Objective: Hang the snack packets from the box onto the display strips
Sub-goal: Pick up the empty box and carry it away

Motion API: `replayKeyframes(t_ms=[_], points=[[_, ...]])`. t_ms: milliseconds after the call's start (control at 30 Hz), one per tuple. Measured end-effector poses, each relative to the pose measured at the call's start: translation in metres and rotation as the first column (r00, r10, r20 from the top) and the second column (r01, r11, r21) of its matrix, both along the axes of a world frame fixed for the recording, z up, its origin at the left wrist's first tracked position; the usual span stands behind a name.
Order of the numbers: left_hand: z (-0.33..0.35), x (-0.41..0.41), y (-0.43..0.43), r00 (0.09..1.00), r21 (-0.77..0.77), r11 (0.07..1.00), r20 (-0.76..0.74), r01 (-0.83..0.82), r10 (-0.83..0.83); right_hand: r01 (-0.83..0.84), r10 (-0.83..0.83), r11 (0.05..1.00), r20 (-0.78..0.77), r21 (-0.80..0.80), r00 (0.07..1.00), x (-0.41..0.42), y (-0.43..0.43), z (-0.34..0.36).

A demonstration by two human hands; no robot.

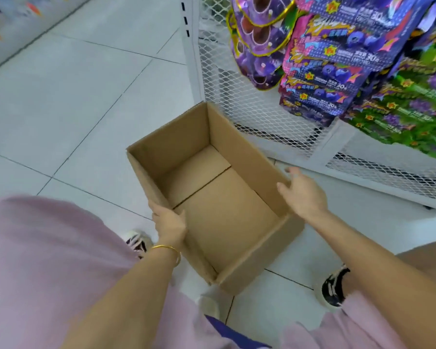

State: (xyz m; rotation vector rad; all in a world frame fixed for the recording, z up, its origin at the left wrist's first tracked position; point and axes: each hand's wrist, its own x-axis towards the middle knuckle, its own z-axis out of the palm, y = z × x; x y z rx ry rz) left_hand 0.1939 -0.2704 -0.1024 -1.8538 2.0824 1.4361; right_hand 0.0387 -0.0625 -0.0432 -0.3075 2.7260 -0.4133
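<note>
The box (258, 258) stands open on the floor (73, 109), its far corner close against the foot of the white mesh rack (252, 114). Nothing lies in it; only the bare bottom flaps show. The packets (337, 61) hang in overlapping columns on the rack, above and to the right of the box.

The left hand (170, 222) grips the box's left wall toward its near end, thumb inside and fingers outside. The right hand (303, 192) is spread and holds nothing. Its thumb is at the rim of the right wall, but I cannot tell whether it touches.

With the box empty, the hanging looks finished, and the step in hand seems to be dealing with the box itself. The next move likely calls for the right hand to close on its wall, so both hands can lift the box evenly, clear of the rack and the lowest packets.
</note>
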Motion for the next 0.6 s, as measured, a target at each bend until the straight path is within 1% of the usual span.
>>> replayKeyframes(t_ms=[33,67,100,133,200,233,300,367,433,500,600], points=[[-0.003,0.004,0.000,1.000,0.011,1.000,-0.003,-0.008,0.008,-0.038,0.037,0.999,-0.132,-0.006,0.991,-0.011,-0.008,0.001],[-0.004,0.007,-0.001,1.000,0.018,1.000,-0.007,-0.005,0.005,-0.082,0.080,0.997,-0.207,0.001,0.975,-0.023,-0.016,-0.003],[-0.005,0.009,-0.002,1.000,0.025,1.000,-0.018,-0.003,0.003,-0.129,0.130,0.991,-0.216,0.020,0.968,-0.034,-0.023,-0.008],[-0.007,0.010,-0.005,0.999,0.027,1.000,-0.032,0.000,0.000,-0.153,0.154,0.988,-0.153,0.014,0.976,-0.043,-0.031,-0.015],[-0.012,0.007,-0.010,0.998,0.032,0.999,-0.068,-0.007,0.010,-0.142,0.145,0.989,0.078,-0.041,0.986,-0.056,-0.044,-0.033],[-0.013,0.005,-0.011,0.995,0.035,0.999,-0.094,-0.029,0.032,-0.130,0.138,0.990,0.167,-0.056,0.976,-0.062,-0.049,-0.042],[-0.014,0.000,-0.011,0.988,0.029,0.995,-0.122,-0.091,0.094,-0.137,0.141,0.990,0.244,-0.032,0.959,-0.078,-0.055,-0.058],[-0.016,-0.008,-0.011,0.985,-0.006,0.988,-0.086,-0.152,0.151,-0.182,0.167,0.982,0.251,0.039,0.954,-0.094,-0.063,-0.066],[-0.016,-0.017,-0.010,0.982,-0.064,0.980,-0.051,-0.186,0.183,-0.275,0.253,0.956,0.182,0.105,0.950,-0.105,-0.073,-0.069],[-0.014,-0.022,-0.010,0.977,-0.114,0.971,-0.056,-0.211,0.206,-0.341,0.331,0.931,0.095,0.132,0.939,-0.106,-0.078,-0.070],[0.000,-0.024,-0.018,0.976,-0.080,0.973,-0.027,-0.218,0.216,-0.357,0.346,0.924,0.097,0.137,0.933,-0.099,-0.084,-0.058]])
